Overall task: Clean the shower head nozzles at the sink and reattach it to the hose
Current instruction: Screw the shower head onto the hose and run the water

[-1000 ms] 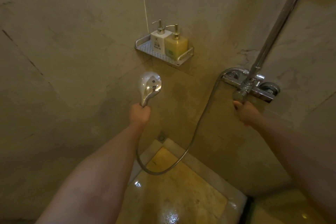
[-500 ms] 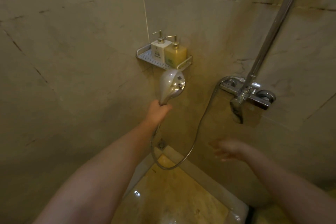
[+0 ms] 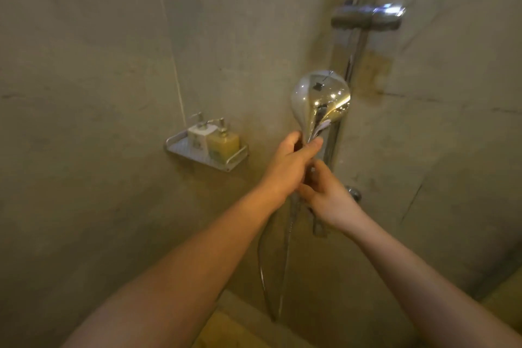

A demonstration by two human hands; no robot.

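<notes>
shower head (image 3: 320,102), both hands gripping handle

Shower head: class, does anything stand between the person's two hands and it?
Nothing visible does. The left hand already grips the handle of the shower head, and the right hand is curled just below, at the hose end.

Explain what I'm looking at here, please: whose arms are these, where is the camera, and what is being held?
No machine here: a person wears a camera on the head, looking forward and down at their own arms in a shower corner. The left hand grips the handle of a shiny shower head. The right hand holds the handle's lower end, where the hose hangs down. On the wall, a small shelf carries two pump bottles.
</notes>
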